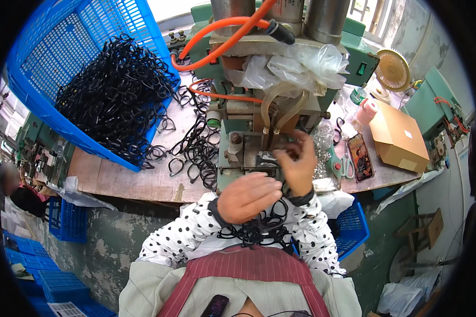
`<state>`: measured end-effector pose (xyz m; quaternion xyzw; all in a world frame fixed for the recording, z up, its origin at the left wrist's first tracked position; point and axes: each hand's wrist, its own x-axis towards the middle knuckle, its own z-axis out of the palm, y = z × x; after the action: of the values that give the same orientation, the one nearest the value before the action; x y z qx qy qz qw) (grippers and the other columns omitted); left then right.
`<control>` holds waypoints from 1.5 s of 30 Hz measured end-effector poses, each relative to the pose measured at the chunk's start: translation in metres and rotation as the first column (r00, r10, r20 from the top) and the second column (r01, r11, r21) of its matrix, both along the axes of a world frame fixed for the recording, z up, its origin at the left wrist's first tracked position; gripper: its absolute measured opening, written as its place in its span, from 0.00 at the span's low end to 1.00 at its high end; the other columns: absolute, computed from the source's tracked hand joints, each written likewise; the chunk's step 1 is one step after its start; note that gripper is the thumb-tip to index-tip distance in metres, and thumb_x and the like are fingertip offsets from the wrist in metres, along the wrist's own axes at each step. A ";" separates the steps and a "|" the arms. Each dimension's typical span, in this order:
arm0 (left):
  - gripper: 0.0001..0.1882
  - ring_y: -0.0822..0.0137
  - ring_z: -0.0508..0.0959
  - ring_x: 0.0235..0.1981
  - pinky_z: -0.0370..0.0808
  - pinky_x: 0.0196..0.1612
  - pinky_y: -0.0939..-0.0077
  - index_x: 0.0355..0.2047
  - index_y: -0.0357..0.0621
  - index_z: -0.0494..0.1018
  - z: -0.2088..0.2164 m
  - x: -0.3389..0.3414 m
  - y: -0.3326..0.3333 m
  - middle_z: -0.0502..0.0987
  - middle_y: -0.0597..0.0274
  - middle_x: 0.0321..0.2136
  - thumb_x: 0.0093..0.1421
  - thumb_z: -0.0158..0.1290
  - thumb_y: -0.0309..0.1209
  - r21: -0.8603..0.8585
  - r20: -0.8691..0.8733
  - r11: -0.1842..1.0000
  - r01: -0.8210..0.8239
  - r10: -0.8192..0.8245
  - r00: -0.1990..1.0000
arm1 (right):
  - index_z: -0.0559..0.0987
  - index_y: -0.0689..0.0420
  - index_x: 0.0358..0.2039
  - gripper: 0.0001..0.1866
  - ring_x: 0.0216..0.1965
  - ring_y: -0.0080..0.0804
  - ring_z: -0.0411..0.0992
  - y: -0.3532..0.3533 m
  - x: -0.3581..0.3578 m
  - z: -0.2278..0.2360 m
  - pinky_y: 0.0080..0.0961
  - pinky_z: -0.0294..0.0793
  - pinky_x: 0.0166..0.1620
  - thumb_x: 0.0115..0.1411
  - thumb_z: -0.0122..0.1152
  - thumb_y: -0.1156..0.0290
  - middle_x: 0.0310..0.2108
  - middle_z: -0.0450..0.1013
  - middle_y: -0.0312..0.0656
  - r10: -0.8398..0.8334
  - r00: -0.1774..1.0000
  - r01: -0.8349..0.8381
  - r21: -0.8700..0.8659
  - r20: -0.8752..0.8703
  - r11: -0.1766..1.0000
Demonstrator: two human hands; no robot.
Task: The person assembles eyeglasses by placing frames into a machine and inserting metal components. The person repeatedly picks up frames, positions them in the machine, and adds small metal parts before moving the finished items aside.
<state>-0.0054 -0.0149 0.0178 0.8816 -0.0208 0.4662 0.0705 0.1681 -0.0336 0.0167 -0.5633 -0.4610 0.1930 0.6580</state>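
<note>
My left hand (248, 198) is in front of the press machine (244, 158), back up, fingers long and pressed together. Its thumb and whatever lies under the fingers are hidden. Close to its fingertips, a black plastic eyeglass frame (268, 161) rests at the metal fixture under the machine head. My right hand (300, 165) is just right of the fixture, thumb and fingers bent toward each other in a pinch; anything between them is too small to make out. More black eyeglass frames (259, 230) lie heaped on my lap below both hands.
A blue basket (37, 100) piled with black frames tilts on the table at left, loose frames (195, 158) beside it. Orange hoses (217, 45) cross above. At right are small metal parts (322, 150), scissors (347, 166), a phone (360, 157), and a cardboard box (399, 137).
</note>
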 end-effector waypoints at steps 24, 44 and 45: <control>0.18 0.59 0.77 0.36 0.71 0.37 0.65 0.43 0.43 0.74 -0.040 -0.019 -0.008 0.76 0.57 0.43 0.50 0.56 0.22 -0.095 0.110 0.982 -0.160 0.171 0.979 | 0.81 0.57 0.34 0.06 0.28 0.35 0.77 -0.029 0.111 -0.106 0.29 0.74 0.33 0.57 0.63 0.71 0.28 0.79 0.43 -0.414 0.824 0.481 -0.093 0.386 0.872; 0.17 0.70 0.68 0.59 0.51 0.62 0.55 0.44 0.53 0.73 -0.103 -0.127 0.125 0.75 0.69 0.47 0.52 0.56 0.31 0.388 -0.519 0.754 -0.530 0.654 0.550 | 0.75 0.56 0.37 0.04 0.24 0.34 0.78 -0.025 0.102 -0.100 0.30 0.73 0.26 0.64 0.53 0.73 0.25 0.77 0.44 -0.406 0.796 0.491 -0.087 0.448 0.867; 0.15 0.70 0.71 0.54 0.54 0.61 0.58 0.44 0.52 0.73 -0.106 -0.128 0.135 0.76 0.70 0.42 0.54 0.55 0.32 0.463 -0.474 0.756 -0.464 0.653 0.591 | 0.75 0.56 0.37 0.03 0.25 0.35 0.78 -0.025 0.100 -0.096 0.31 0.73 0.28 0.64 0.54 0.74 0.26 0.77 0.44 -0.392 0.794 0.485 -0.095 0.466 0.870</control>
<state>-0.1332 0.1202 -0.0883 0.9428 0.2157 0.1453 -0.2085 0.2681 -0.0583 -0.0796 -0.7493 -0.4281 -0.0477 0.5030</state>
